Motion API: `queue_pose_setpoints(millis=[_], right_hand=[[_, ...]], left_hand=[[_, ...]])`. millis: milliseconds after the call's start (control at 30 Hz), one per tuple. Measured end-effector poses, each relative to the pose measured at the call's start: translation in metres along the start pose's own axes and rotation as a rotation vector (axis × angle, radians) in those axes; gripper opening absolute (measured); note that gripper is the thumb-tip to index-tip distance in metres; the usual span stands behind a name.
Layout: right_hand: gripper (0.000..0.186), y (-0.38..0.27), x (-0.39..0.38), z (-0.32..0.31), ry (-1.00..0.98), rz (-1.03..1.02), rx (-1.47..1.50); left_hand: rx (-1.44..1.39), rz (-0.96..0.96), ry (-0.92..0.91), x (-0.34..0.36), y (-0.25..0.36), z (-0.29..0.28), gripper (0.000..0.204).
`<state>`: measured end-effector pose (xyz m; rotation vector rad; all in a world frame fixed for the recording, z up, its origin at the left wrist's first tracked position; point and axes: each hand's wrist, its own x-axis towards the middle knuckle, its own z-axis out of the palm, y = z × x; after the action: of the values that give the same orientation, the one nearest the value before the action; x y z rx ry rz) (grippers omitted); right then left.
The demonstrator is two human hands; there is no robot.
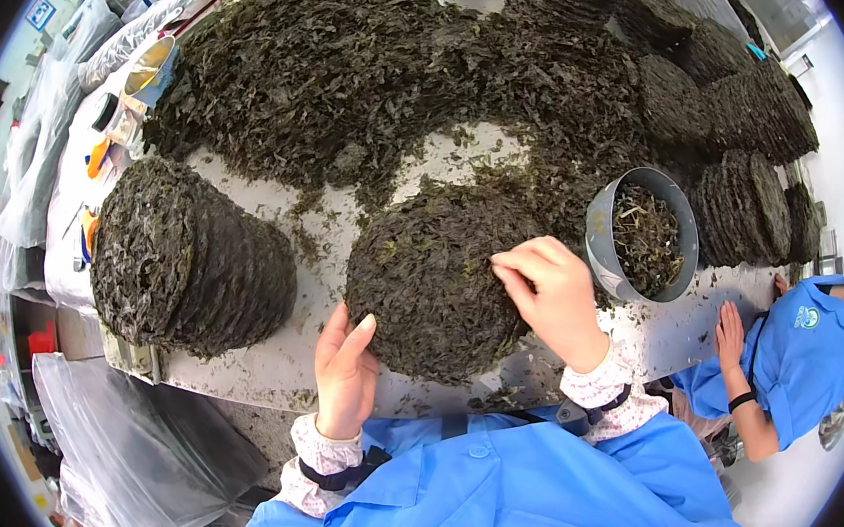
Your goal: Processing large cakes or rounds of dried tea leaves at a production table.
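Observation:
A round, dark cake of dried seaweed point(444, 282) lies flat on the table in front of me. My left hand point(348, 375) rests against its near left rim, thumb and fingers apart, holding nothing. Over the cake's right side my right hand point(555, 297) has thumb and forefinger pinched together at the surface. Whatever is between those fingertips is too small to make out. Just right of that hand stands a round grey container point(603, 248) with dry seaweed scraps and pale bits inside.
A tall stack of round seaweed cakes point(191, 259) leans at the left. Loose seaweed point(346, 79) heaps across the back of the table point(241, 375). More stacked cakes point(743, 205) line the right side. A co-worker in a blue shirt point(801, 351) sits close at the right.

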<state>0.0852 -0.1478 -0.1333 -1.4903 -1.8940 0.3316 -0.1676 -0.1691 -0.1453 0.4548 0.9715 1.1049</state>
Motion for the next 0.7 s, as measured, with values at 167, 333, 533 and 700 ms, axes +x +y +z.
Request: queue_pose_setpoints(millis=[167, 333, 533, 700], right_hand=[[0.011, 0.016, -0.021, -0.012, 0.181, 0.201, 0.012], [0.013, 0.022, -0.040, -0.027, 0.194, 0.279, 0.006], [0.013, 0.034, -0.049, -0.027, 0.174, 0.297, 0.035], [0.013, 0.027, -0.049, -0.021, 0.171, 0.305, 0.077]], left_hand=[[0.056, 0.054, -0.014, 0.002, 0.003, -0.006, 0.043], [0.295, 0.221, 0.012, -0.001, 0.005, -0.024, 0.055], [0.490, 0.959, 0.401, -0.025, 0.128, -0.016, 0.056], [0.585, 0.878, 0.558, -0.035, 0.201, -0.109, 0.044]])
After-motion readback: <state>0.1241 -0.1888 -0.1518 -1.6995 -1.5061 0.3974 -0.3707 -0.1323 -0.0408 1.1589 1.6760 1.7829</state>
